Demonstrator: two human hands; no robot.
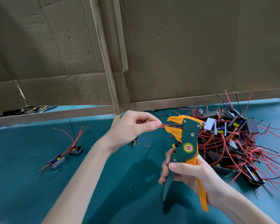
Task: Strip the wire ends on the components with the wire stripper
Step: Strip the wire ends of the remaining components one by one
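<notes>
My right hand grips the handles of a green and orange wire stripper, held upright above the green table. My left hand pinches a red wire and holds its end in the stripper's orange jaws. The black component on that wire hangs under my left palm, mostly hidden. A large heap of black components with red and black wires lies just right of the stripper.
Two black components with red wires lie apart at the left of the table. Small wire scraps lie under my left hand. Cardboard walls and a wooden rail close the far side.
</notes>
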